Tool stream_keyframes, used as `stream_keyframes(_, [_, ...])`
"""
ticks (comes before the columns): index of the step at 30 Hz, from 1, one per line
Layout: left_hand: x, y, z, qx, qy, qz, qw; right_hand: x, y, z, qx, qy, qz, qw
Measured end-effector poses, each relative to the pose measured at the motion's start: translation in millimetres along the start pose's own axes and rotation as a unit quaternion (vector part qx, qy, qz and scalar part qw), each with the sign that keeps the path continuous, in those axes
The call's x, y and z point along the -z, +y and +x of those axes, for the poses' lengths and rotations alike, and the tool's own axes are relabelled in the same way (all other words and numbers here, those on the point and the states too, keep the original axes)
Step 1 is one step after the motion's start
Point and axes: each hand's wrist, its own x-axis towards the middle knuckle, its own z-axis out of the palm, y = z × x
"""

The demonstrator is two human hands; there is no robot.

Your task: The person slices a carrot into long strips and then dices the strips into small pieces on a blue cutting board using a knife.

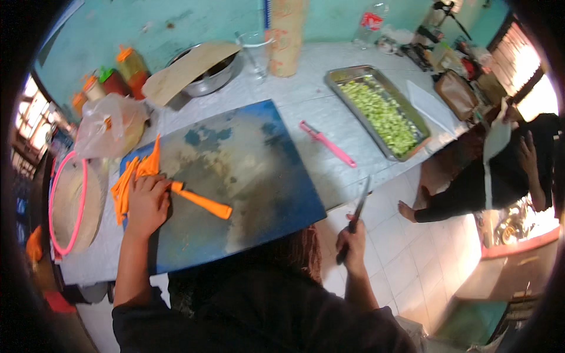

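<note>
At the left side of a worn blue cutting board (282, 145), my left hand (149, 200) has its fingers curled over a heap of peeled carrot pieces (149, 163). One long carrot piece (205, 204) lies on the board to the right of my fingertips. My right hand (353, 242) grips the dark handle of a kitchen knife (363, 200), blade pointing up and away. That knife is held past the board's right corner, beyond the table's front edge. A peeler with a pink handle (333, 150) rests on the table right of the board.
A metal tray (337, 81) holds chopped green vegetable. Behind the board are a metal pot (209, 86), sauce bottles (132, 73) and a clear cup (256, 57). A pink-rimmed basket (84, 198) and plastic bag (110, 123) are left. Another person (468, 185) sits at right.
</note>
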Motion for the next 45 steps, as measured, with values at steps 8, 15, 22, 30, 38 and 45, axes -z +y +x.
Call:
stream_keyframes(8, [-13,-5,0,-0.040,0.061,0.032,0.997,29,62,-27,0.036,0.033,-0.192,0.980])
stream_keyframes(15, [-10,-9,0,-0.024,0.052,0.072,0.996,75,125,-79,-0.220,0.048,-0.116,0.967])
stream_keyframes(22, [-2,24,17,-0.021,0.054,0.035,0.998,64,120,-45,-0.422,0.017,-0.099,0.901])
stream_keyframes(30, [0,14,-1,0.004,0.001,0.030,1.000,49,104,-39,-0.402,-0.090,-0.009,0.911])
stream_keyframes(38, [26,57,9,-0.035,0.030,-0.062,0.997,27,71,-29,-0.483,-0.074,-0.149,0.860])
stream_keyframes(45, [10,107,-1,-0.094,-0.024,-0.172,0.980,80,140,-53,-0.474,-0.050,-0.138,0.868])
